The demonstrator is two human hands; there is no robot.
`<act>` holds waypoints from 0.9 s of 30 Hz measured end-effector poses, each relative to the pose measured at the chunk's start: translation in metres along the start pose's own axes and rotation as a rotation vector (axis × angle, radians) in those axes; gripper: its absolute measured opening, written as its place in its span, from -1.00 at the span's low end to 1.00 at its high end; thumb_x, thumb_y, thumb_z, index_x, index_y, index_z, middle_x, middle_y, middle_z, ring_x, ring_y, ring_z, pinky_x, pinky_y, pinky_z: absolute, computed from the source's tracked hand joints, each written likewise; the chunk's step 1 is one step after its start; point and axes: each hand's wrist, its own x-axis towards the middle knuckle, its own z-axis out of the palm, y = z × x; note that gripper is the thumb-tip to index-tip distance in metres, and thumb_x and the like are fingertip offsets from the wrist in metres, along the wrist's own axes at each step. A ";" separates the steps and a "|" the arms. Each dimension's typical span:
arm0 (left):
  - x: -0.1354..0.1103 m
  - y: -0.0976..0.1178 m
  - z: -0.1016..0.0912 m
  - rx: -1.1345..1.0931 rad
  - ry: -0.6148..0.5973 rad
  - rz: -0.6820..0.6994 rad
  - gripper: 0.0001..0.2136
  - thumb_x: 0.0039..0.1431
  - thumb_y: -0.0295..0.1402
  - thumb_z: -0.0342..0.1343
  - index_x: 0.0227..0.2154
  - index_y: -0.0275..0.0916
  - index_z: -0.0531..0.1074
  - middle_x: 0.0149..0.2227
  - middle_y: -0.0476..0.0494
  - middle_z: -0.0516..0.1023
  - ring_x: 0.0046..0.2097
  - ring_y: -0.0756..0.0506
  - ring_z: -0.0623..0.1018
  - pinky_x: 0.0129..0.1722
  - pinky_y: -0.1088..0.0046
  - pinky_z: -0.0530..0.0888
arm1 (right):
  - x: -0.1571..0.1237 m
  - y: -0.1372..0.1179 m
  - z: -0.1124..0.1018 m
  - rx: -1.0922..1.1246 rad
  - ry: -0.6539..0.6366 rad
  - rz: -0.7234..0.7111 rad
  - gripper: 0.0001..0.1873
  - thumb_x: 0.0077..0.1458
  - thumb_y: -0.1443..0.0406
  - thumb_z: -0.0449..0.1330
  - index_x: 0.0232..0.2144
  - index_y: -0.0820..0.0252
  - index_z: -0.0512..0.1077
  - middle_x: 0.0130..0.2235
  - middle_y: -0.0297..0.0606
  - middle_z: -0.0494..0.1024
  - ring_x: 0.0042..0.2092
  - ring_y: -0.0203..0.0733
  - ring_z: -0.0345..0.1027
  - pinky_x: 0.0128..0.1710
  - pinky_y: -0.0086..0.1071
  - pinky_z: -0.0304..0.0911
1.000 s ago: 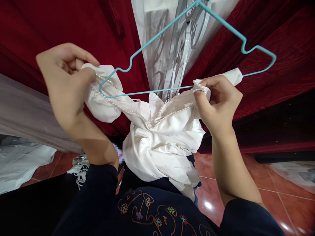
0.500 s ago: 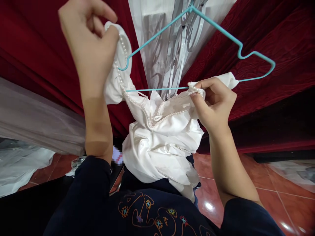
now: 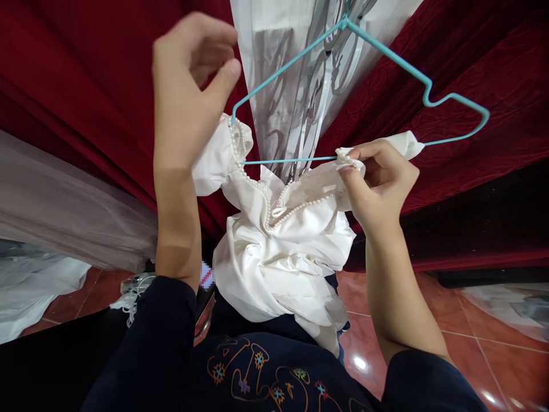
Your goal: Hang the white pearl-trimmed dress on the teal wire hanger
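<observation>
A white satin dress (image 3: pixel 266 263) with pearl trim along its V-shaped neckline lies bunched over my lap. The light-blue hanger (image 3: pixel 386 51) stands above it, its left shoulder end inside the puffed left sleeve (image 3: pixel 214 157). My left hand (image 3: pixel 197 86) is raised just above that sleeve, thumb and fingers apart, holding nothing. With thumb and forefinger, my right hand (image 3: pixel 377 183) pinches the dress's pearl-edged strap beside the hanger's bottom bar. Some white fabric from the right side reaches along that bar, while the hanger's right shoulder end is bare.
Dark red curtains (image 3: pixel 86 74) hang on both sides, with a white ornate metal frame (image 3: pixel 317 97) between them. Sheer pale fabric (image 3: pixel 64 200) drapes at the left. Reddish tiles (image 3: pixel 493 355) cover the floor, and a black surface (image 3: pixel 55 360) is at lower left.
My left hand has let go of the pearl-edged left sleeve, which has dropped onto the hanger's end. The hand has shifted right and its fingers have spread. My right hand keeps its pinch.
</observation>
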 end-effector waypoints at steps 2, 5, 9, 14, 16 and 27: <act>-0.022 0.022 0.005 -0.039 0.106 0.091 -0.75 0.36 -0.64 0.06 -0.07 -0.29 0.57 -0.04 -0.09 0.58 0.06 -0.06 0.59 0.13 0.47 0.52 | 0.000 0.000 0.003 -0.011 0.021 -0.009 -0.86 0.16 0.19 0.29 -0.36 0.10 0.47 -0.36 -0.32 0.44 -0.32 -0.25 0.31 -0.32 -0.30 0.16; -0.061 0.038 0.025 -0.314 0.248 -0.027 -0.77 0.42 -0.52 0.06 -0.34 -0.29 0.57 -0.39 -0.05 0.58 -0.38 0.00 0.57 -0.37 0.47 0.49 | -0.002 0.002 0.008 -0.024 0.064 -0.041 -0.85 0.16 0.18 0.27 -0.37 0.10 0.45 -0.36 -0.30 0.43 -0.30 -0.23 0.32 -0.29 -0.28 0.19; -0.096 0.017 0.070 -0.305 -0.231 -0.487 -0.60 0.43 -0.04 0.11 -0.30 -0.27 0.61 -0.36 -0.14 0.65 -0.36 -0.04 0.65 -0.38 0.50 0.53 | -0.004 0.002 0.016 -0.064 0.137 -0.104 -0.81 0.21 0.14 0.23 -0.36 0.10 0.40 -0.34 -0.30 0.39 -0.24 -0.21 0.34 -0.18 -0.22 0.31; -0.089 0.004 0.123 -0.922 -0.065 -0.565 -0.66 0.56 -0.14 -0.14 0.06 -0.23 0.44 0.19 -0.18 0.55 0.32 -0.22 0.51 0.26 0.17 0.49 | -0.009 -0.005 0.029 -0.086 0.223 -0.190 -0.87 0.25 0.19 0.23 -0.32 0.09 0.39 -0.21 -0.26 0.45 -0.06 -0.15 0.41 0.03 -0.11 0.37; -0.082 0.009 0.129 -1.076 0.009 -0.594 -0.63 0.59 -0.29 -0.31 -0.04 -0.28 0.42 0.08 -0.14 0.57 0.34 -0.21 0.48 0.28 0.13 0.47 | -0.015 -0.008 0.030 -0.109 0.370 -0.197 -0.86 0.21 0.21 0.24 -0.36 0.11 0.39 -0.14 -0.23 0.46 0.02 -0.13 0.41 0.08 -0.10 0.37; -0.080 0.001 0.107 -1.086 0.168 -0.707 -0.80 0.47 -0.28 0.01 -0.31 -0.21 0.34 -0.19 -0.15 0.57 0.21 -0.17 0.57 -0.09 0.53 0.64 | -0.032 -0.030 -0.031 0.397 0.951 0.649 -0.72 0.07 0.18 0.12 -0.53 0.11 0.09 -0.57 -0.50 -0.03 -0.61 -0.47 -0.17 -0.65 -0.50 -0.30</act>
